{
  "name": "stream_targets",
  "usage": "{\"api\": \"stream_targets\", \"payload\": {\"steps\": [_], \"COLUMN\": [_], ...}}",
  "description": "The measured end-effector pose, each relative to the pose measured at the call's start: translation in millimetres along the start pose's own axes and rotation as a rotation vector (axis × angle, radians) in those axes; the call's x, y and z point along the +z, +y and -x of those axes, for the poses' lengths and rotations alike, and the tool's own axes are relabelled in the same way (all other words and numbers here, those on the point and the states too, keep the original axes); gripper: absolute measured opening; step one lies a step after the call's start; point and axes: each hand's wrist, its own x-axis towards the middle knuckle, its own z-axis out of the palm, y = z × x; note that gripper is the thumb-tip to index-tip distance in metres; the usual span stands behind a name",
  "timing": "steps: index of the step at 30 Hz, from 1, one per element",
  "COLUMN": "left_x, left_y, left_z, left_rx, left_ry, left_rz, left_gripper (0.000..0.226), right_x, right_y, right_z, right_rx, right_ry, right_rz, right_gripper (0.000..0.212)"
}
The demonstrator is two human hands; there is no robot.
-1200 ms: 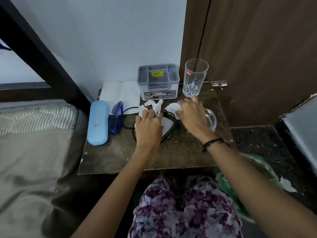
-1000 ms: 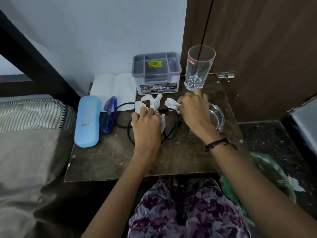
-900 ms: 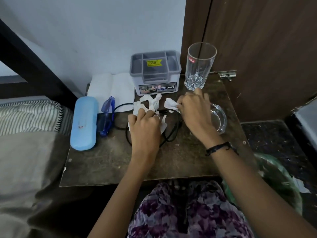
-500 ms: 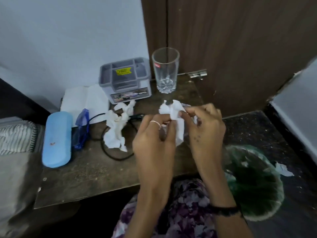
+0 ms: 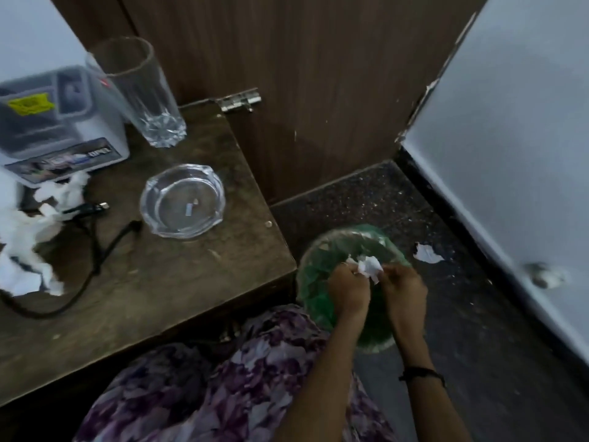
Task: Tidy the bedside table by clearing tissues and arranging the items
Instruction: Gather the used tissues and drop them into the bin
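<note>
Both hands sit low over the green bin [image 5: 314, 283] on the floor, right of the bedside table [image 5: 178, 282]. The left hand [image 5: 349, 290] and right hand [image 5: 404, 291] pinch one crumpled tissue [image 5: 369, 267] between their fingertips, just above the bin's mouth. On the table, more tissues [image 5: 30, 231] lie at the left beside a black cable [image 5: 95, 250]; a glass ashtray [image 5: 182, 200] sits nearer the middle, with a tall glass [image 5: 140, 94] and a grey organiser [image 5: 51, 122] at the far side.

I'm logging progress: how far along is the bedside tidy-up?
Nothing looks finished. In hand: both hands, left hand and right hand, hold a crumpled white tissue over the green-lined bin. Left: more white tissues on the brown table, plus arranging the items.
</note>
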Motion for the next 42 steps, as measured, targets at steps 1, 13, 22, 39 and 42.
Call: {"api": "stream_targets", "payload": {"steps": [1, 13, 22, 39, 42], "left_x": [4.5, 2.0, -141.2, -381.3, -381.8], "left_y": [-5.8, 12.1, 75.5, -56.7, -53.3], "left_z": [-11.9, -17.4, 92.5, 80.8, 66.4], "left_rx": [-0.067, 0.105, 0.678, 0.232, 0.340], "left_ry": [-0.024, -0.137, 0.187, 0.846, 0.871], "left_rz": [-0.014, -0.096, 0.108, -0.208, -0.132], "left_gripper": [0.030, 0.026, 0.024, 0.036, 0.030], "right_x": [7.5, 10.4, -52.2, 102.5, 107.8], "right_y": [11.3, -8.2, -187.2, -360.9, -357.8], "right_z": [-2.7, -2.6, 48.4, 123.5, 123.6], "right_rx": [0.032, 0.066, -0.430, -1.158, -1.134], "right_ry": [-0.036, -0.059, 0.065, -0.303, -0.328], "right_rz": [0.013, -0.007, -0.444, 0.193, 0.209], "right_gripper": [0.013, 0.020, 0.018, 0.039, 0.024]}}
